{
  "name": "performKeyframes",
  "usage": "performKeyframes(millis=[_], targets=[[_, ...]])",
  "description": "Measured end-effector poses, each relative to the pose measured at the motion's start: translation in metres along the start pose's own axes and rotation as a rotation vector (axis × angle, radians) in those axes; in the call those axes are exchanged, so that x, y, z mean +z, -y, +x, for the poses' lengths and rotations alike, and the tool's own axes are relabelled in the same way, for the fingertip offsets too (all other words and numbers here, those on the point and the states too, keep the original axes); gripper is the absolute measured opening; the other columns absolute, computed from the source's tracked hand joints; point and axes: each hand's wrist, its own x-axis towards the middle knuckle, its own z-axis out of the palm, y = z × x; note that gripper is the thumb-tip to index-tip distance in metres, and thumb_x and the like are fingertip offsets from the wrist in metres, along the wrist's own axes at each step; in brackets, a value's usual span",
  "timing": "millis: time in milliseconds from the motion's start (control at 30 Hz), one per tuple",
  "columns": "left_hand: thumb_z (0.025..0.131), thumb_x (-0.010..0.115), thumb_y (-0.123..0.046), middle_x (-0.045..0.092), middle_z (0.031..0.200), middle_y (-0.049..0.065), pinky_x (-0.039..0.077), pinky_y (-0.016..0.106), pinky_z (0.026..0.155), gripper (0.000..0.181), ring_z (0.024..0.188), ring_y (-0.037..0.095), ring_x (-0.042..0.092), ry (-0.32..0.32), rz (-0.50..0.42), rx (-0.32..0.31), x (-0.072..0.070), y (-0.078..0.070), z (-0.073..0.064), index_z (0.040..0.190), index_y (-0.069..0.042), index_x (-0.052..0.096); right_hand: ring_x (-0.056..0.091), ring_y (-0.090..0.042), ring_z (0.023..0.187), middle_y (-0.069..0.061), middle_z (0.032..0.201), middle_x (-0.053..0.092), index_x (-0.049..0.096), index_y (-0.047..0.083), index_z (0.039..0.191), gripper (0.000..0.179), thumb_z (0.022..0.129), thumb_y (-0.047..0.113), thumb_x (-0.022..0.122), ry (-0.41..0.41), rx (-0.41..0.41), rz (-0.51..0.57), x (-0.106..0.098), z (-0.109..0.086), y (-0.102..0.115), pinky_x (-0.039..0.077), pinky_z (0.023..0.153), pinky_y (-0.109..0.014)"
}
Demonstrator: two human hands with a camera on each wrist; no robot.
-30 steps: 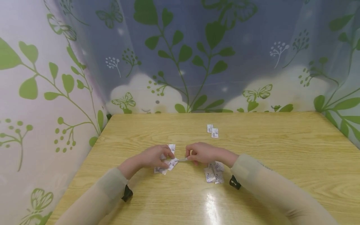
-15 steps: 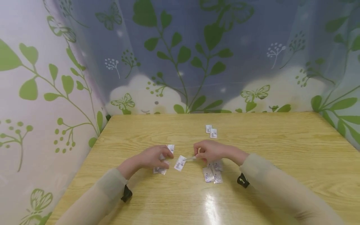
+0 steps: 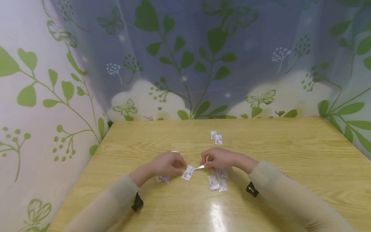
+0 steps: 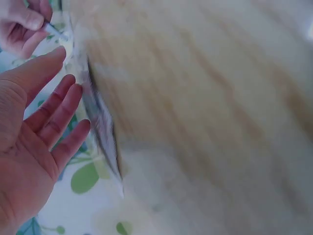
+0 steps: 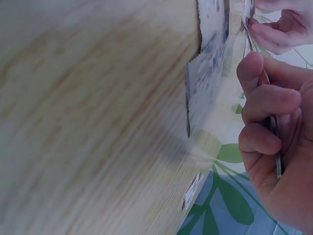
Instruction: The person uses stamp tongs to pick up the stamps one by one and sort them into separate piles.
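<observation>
small printed packet [image 3: 187, 173] (might be a card, can't tell at this res) sits btwn the two hands, slanted, just above or on the worktop [image 3: 266, 141], hard to say which. tip of a pair of metal tweezers [image 3: 198, 167] meets its upper right edge, prob bc it's thin & flat and fingers would struggle to get under it.

right hand [image 3: 217, 157] has the tweezers clamped, fingers curled round them. r wrist cam shows the shaft running back under the fingers, which imo keeps the tip steady at that low angle.

left hand [image 3: 166, 163] is loose, fingers apart & only slightly bent, tips right by the packet's other side. can't tell if they're touching. my guess is it's there to steady or receive it.

left pile [image 3: 163, 178] is partly hidden under the left hand, & right pile [image 3: 214, 183] overlaps itself just below the right hand, so both are within easy reach imo. far pair [image 3: 218, 139] overlaps too, well apart from the rest. patterned cloth [image 3: 185, 74] hangs behind.
</observation>
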Motion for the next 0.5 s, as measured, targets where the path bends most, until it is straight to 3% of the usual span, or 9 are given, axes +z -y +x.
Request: performKeyframes(millis=[233,500], targets=[[0.084,0.074,-0.029,0.06,0.094,-0.011,0.048,0.025,0.069,0.019,0.08,0.007,0.057,-0.011,0.133,0.005,0.0066,-0.003,0.0026,0.1,-0.018,0.073,0.054,-0.013,0.049,-0.004,0.056,0.058,0.058,0.011,0.087,0.01,0.095,0.006,0.058,-0.013,0.008,-0.041,-0.0001,-0.0005,-0.001,0.039,0.05,-0.022],[0.082,0.077,-0.032,0.058,0.091,-0.012,0.046,0.025,0.065,0.019,0.076,0.006,0.054,-0.013,0.166,-0.024,0.0082,-0.0066,0.0023,0.096,-0.02,0.072,0.048,-0.007,0.048,-0.004,0.057,0.059,0.059,0.011,0.088,0.009,0.097,0.01,0.058,-0.031,-0.007,-0.127,-0.0009,0.0055,0.0005,0.037,0.051,-0.023]])
